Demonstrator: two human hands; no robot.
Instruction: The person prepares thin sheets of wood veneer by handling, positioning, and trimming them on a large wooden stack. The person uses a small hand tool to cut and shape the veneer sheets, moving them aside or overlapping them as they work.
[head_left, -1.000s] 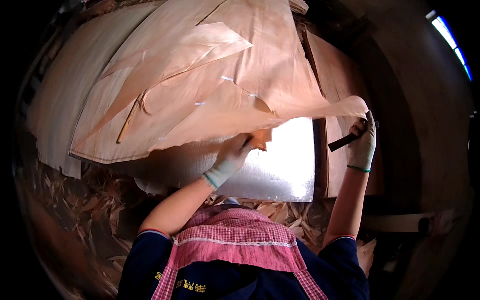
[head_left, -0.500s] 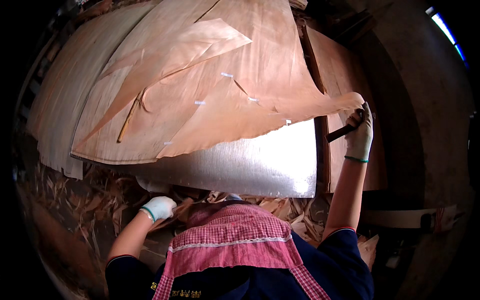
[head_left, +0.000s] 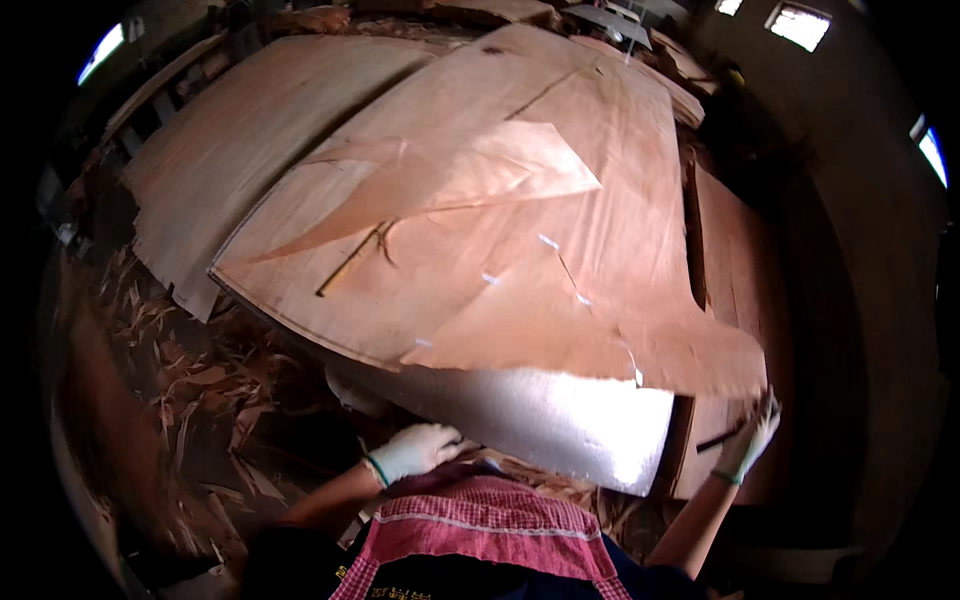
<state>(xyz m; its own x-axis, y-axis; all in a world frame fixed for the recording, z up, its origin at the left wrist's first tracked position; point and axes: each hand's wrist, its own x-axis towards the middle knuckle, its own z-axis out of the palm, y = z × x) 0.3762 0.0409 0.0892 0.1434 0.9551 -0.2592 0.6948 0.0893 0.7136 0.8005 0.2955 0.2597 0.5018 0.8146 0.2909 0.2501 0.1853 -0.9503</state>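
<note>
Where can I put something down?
On the shiny metal, between the veneer and left hand, or on the veneer between the stick and white strips. It's crowded on the left, where scraps pile up, and around the right hand, which holds a dark bar.

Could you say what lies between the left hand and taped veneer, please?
In the head view, a shiny metal sheet lies between the left hand and veneer.

A head-worn fisheye looks forward and down at the nearby wooden sheet (head_left: pixel 580 335), its dark rim unclear.
</note>
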